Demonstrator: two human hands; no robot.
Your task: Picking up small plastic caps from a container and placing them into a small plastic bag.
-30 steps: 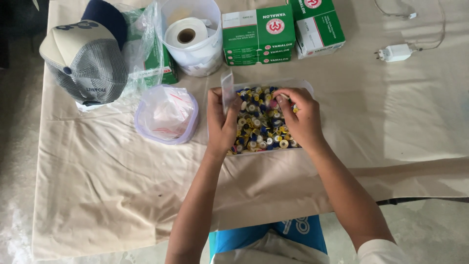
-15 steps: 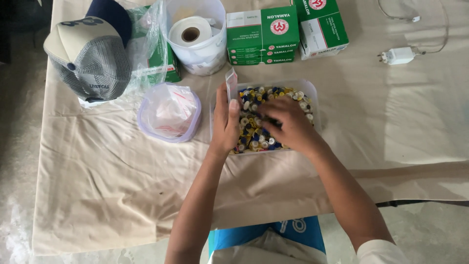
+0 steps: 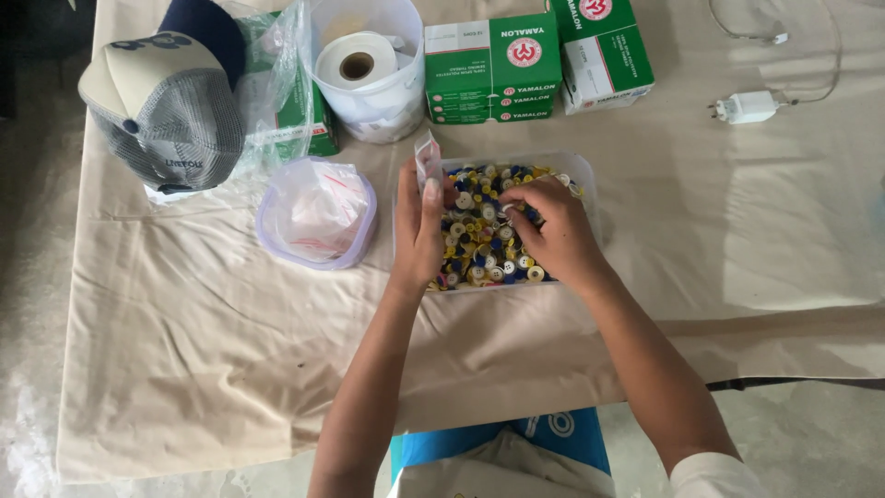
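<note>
A clear plastic tray [image 3: 583, 181] full of several small buttons [image 3: 481, 254] in blue, yellow and white sits on the cloth-covered table [image 3: 230, 350]. My left hand [image 3: 419, 231] rests at the tray's left edge and holds a small clear plastic bag [image 3: 427, 159] upright between thumb and fingers. My right hand [image 3: 550, 235] lies over the buttons with its fingertips pinched together among them; what they pinch is too small to tell.
A round clear container [image 3: 316, 212] holding small bags stands left of the tray. Behind are a cap [image 3: 166, 101], a white tub with a paper roll [image 3: 364, 65], green boxes [image 3: 493, 69] and a white charger [image 3: 749, 106].
My right hand has slid from the tray's right side toward its middle, down into the buttons. The left hand still holds the small bag at the tray's left edge.
</note>
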